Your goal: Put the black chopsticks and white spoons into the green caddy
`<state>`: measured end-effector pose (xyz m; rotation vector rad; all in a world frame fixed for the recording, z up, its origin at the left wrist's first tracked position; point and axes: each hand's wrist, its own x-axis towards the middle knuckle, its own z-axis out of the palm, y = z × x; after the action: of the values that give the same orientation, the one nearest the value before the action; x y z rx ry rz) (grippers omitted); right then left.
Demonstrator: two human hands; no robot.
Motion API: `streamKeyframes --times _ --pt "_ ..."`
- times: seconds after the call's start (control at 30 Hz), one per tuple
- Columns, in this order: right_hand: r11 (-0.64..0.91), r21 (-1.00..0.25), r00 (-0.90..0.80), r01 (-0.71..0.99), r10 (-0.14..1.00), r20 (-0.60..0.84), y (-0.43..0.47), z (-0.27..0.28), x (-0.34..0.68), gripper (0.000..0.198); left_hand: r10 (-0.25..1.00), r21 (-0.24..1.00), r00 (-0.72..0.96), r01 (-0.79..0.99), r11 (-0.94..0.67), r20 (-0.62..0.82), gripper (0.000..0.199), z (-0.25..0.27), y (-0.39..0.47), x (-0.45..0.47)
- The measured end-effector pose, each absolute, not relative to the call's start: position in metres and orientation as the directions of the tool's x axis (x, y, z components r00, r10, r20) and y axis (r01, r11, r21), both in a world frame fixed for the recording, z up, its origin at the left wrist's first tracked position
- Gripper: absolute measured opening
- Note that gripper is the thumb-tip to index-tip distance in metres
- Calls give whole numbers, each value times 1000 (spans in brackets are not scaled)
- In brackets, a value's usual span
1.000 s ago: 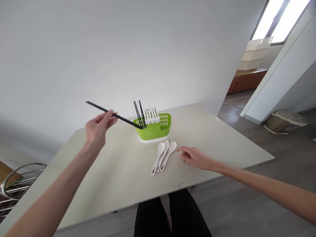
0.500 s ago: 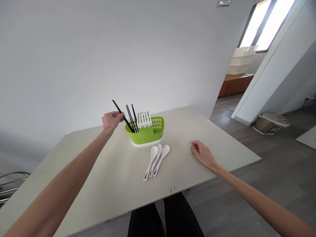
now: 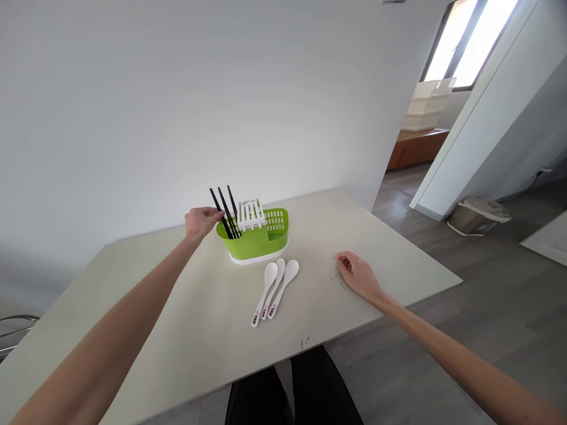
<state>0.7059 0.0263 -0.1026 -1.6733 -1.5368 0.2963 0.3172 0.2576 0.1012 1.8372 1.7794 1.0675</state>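
Note:
At the left end of a green utensil holder [image 3: 253, 250], my left hand [image 3: 201, 222] pinches black chopsticks [image 3: 224, 221]. Their lower ends are inside the holder and they lean slightly left. More black chopsticks [image 3: 233, 203] stand in the same end compartment, just to the right. A white slotted rack [image 3: 251, 213] sits over the middle of the holder. My right hand [image 3: 358, 274] rests on the table, its fingers loosely curled with nothing seen in them. Between that hand and the table's front edge, three white spoons [image 3: 269, 289] lie side by side, bowls towards the holder.
The pale table [image 3: 195, 330] stands against a white wall [image 3: 283, 106]. Dark marks [image 3: 302, 343] show near its front edge. Beyond its right side, a beige and brown appliance [image 3: 476, 216] stands on the grey floor. A metal frame [image 3: 18, 330] is at the far left.
My left hand has tipped the chopsticks more upright and lowered them into the holder. The right hand stays on the table. The whole view has shifted slightly.

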Motion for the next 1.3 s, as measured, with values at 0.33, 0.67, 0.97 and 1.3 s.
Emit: streamKeyframes --times 0.33,0.67,0.97,1.3 --pt "88 -687 221 721 911 349 26 -101 705 25 936 669 -22 705 -234 351 32 87 270 309" --pt "84 -669 214 738 912 350 26 -101 705 25 720 554 -120 727 -404 683 33 63 230 284" --pt "73 -644 213 761 911 354 25 -101 704 24 849 480 512 715 -508 134 45 6 122 328" --pt "69 -617 201 784 912 357 26 -105 706 25 854 282 502 846 -452 -138 44 -8 128 375"
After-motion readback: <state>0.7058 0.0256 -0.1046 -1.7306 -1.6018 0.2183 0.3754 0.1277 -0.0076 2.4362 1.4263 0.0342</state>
